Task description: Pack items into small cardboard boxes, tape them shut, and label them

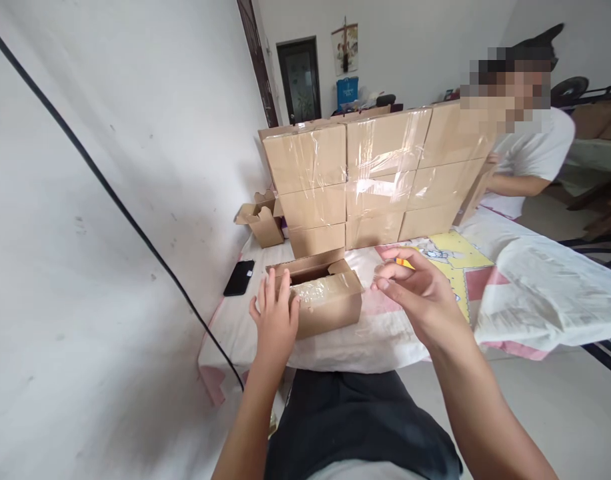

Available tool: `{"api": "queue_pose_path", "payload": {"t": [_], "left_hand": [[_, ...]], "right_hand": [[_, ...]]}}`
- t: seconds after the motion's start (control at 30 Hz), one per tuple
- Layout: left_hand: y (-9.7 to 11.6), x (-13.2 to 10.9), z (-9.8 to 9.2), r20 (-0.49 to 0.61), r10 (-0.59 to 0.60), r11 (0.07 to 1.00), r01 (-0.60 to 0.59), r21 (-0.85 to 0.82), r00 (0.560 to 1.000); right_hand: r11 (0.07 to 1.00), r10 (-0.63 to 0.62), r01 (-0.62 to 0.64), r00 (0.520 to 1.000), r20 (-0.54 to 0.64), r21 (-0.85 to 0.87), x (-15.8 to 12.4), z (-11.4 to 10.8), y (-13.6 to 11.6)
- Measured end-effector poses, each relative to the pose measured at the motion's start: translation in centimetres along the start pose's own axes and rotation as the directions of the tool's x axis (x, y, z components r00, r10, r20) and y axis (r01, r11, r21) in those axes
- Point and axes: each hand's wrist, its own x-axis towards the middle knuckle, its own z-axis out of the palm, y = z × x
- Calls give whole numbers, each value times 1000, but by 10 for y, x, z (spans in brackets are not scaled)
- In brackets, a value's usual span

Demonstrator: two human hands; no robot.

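Note:
A brown cardboard box (330, 313) lies in front of me on the cloth-covered table, with a dark gap along its top and shiny clear tape over part of the top panel. My left hand (276, 310) rests at the box's left end, fingers spread and touching its upper edge. To the right of the box, apart from it, my right hand (425, 290) is raised with thumb and fingers pinched together. What sits in that pinch is too small to make out; a bit of yellow and orange shows behind the fingers.
Taped cartons (370, 177) are stacked like a wall behind the box. An opened small carton (263, 223) and a black phone-like object (239, 278) are at the left. Another person (530, 153) stands at the right, behind the stack. A black cable (110, 180) hangs along the wall.

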Motion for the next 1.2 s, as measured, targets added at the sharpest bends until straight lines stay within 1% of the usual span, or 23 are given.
{"api": "queue_pose_path", "payload": {"t": [0.07, 0.13, 0.2, 0.27, 0.33, 0.37, 0.4, 0.53, 0.63, 0.73, 0.83, 0.93, 1.0, 1.1, 1.17, 1.2], "left_hand": [[0, 0, -1, -28, 38, 996, -36, 76, 999], [2, 4, -4, 19, 127, 986, -129, 107, 992], [5, 10, -8, 83, 216, 968, -224, 109, 973], [6, 17, -11, 97, 255, 957, -266, 115, 962], [6, 20, -11, 90, 250, 960, -259, 107, 964], [5, 20, -10, 94, 240, 964, -248, 92, 966], [3, 20, -9, 110, 231, 968, -239, 72, 967], [-4, 10, 0, 174, 223, 974, -224, -9, 959], [-6, 4, 4, 163, 245, 970, -243, -28, 956], [-5, 0, 7, 147, 273, 962, -274, -8, 951], [-7, -1, 8, 128, 278, 960, -281, 4, 952], [-8, -2, 6, 136, 280, 959, -283, 3, 950], [-3, -2, 3, 159, 284, 956, -291, 24, 946], [14, 2, 1, 197, 263, 949, -290, 123, 944], [26, 5, 6, 185, 277, 938, -307, 158, 943], [31, 7, 10, 167, 304, 932, -330, 154, 938]], "right_hand": [[1000, -10, 10, 1000, -12, 1, 7, 4, 3], [1000, -1, 1, 1000, 15, 14, 13, 7, 6], [997, 58, -63, 994, 89, 47, 18, 10, 7], [980, 155, -178, 963, 221, 88, 20, 10, 7], [952, 238, -289, 908, 344, 105, 22, 9, 6], [942, 260, -319, 891, 373, 104, 24, 8, 7], [939, 271, -329, 885, 379, 97, 26, 8, 8], [965, 244, -262, 921, 304, 20, 42, 15, 22], [973, 229, -209, 934, 275, -101, 58, 22, 46], [939, 252, -179, 939, 232, -295, 75, 23, 75], [890, 223, -124, 957, 184, -439, 87, 18, 98], [867, 202, -93, 964, 174, -490, 92, 12, 109], [857, 208, -95, 963, 171, -506, 93, 10, 112], [865, 201, -94, 965, 169, -493, 93, 10, 115], [878, 205, -107, 965, 165, -466, 93, 10, 116], [884, 208, -114, 964, 165, -453, 93, 10, 116]]}}
